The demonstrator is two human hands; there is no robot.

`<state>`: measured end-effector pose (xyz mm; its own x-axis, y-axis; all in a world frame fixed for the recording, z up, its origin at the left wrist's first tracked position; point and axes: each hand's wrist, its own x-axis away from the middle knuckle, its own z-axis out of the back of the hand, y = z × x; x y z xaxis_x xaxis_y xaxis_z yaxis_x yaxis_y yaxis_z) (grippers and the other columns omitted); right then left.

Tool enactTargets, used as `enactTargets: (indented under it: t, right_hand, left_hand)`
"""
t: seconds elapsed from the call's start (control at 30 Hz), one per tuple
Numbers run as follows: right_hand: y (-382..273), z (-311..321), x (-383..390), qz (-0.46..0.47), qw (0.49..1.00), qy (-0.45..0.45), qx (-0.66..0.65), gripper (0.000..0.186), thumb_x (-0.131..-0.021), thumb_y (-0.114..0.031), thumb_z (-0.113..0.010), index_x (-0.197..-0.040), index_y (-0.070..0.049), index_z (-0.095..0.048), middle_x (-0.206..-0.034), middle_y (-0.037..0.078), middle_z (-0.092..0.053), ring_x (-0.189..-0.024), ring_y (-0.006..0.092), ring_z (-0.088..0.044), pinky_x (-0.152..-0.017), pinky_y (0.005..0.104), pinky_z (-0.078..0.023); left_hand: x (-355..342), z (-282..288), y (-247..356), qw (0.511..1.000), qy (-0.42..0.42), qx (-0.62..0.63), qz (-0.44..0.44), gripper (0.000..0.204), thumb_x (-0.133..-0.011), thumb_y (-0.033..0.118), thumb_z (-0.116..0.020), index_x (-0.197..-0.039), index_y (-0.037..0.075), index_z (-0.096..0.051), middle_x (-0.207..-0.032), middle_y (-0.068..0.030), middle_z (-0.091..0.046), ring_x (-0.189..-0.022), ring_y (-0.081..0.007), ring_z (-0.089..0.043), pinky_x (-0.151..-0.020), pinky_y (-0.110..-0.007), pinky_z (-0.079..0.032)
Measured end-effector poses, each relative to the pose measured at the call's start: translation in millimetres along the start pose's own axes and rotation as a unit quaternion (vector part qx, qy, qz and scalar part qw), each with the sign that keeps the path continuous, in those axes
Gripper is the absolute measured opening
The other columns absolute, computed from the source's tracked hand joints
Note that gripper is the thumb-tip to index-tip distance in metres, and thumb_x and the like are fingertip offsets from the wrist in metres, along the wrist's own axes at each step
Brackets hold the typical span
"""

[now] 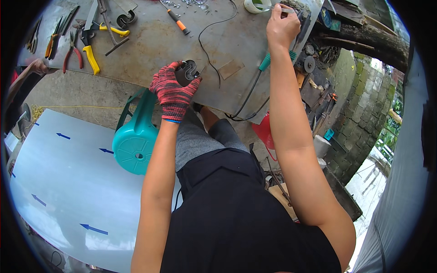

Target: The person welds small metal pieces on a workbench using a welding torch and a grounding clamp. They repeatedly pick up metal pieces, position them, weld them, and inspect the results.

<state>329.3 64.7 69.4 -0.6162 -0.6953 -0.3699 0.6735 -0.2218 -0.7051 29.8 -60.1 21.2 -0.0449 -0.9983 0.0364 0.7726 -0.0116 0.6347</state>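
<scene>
My left hand [175, 88], in a red and black knit glove, grips a dark curved metal piece [185, 73] with an S-shaped edge at the table's near side. My bare right hand [283, 29] pinches a thin pale stick [287, 10] at the far right. The stick's other end reaches over a white cup [249, 6] with green inside. Close to my right wrist lies a tool with a teal handle [265, 62], partly hidden behind the arm. A similar dark curved piece [126, 19] rests at the far left of the metal table [150, 50].
Yellow-handled snips [93, 59], red-handled pliers [73, 54] and an orange-black screwdriver [177, 22] lie on the table's left half. A black cable [203, 38] crosses the middle. A teal stool [136, 145] stands below. Another person's hand [40, 67] touches the left edge.
</scene>
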Motion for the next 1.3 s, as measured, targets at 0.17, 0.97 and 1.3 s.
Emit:
enactTargets:
  t: [0.17,0.97,1.3]
  right_hand:
    - [-6,25,-7,0.046,0.998,-0.006,0.048,0.015,-0.094,-0.016,-0.071,-0.097,-0.002,-0.077,-0.085,0.013,-0.074,-0.073,0.0256,-0.072,-0.07,0.0381,-0.056]
    - [-27,77,-3,0.044,0.999,-0.031,-0.007,0.016,-0.098,-0.019,-0.072,-0.102,-0.006,-0.08,-0.08,0.003,-0.074,-0.068,0.011,-0.064,-0.064,0.0288,-0.051]
    - [-104,88,104,0.121,0.931,-0.322,-0.123,0.013,-0.094,-0.002,-0.073,-0.107,-0.004,-0.076,-0.094,0.006,-0.071,-0.072,0.0128,-0.063,-0.06,0.0261,-0.049]
  left_hand:
    - [1,2,1,1.0,-0.015,-0.014,0.014,0.072,-0.06,0.048,-0.093,-0.121,0.019,-0.069,-0.115,-0.0049,-0.067,-0.113,-0.0302,-0.061,-0.1,-0.049,-0.042]
    - [-2,4,-1,1.0,-0.015,-0.006,0.015,0.073,-0.059,0.05,-0.093,-0.121,0.019,-0.07,-0.112,-0.0057,-0.069,-0.11,-0.0303,-0.063,-0.095,-0.047,-0.047]
    - [-1,2,-3,0.999,-0.018,-0.031,0.004,0.073,-0.06,0.053,-0.092,-0.121,0.021,-0.071,-0.113,-0.0046,-0.068,-0.108,-0.0289,-0.063,-0.095,-0.047,-0.048]
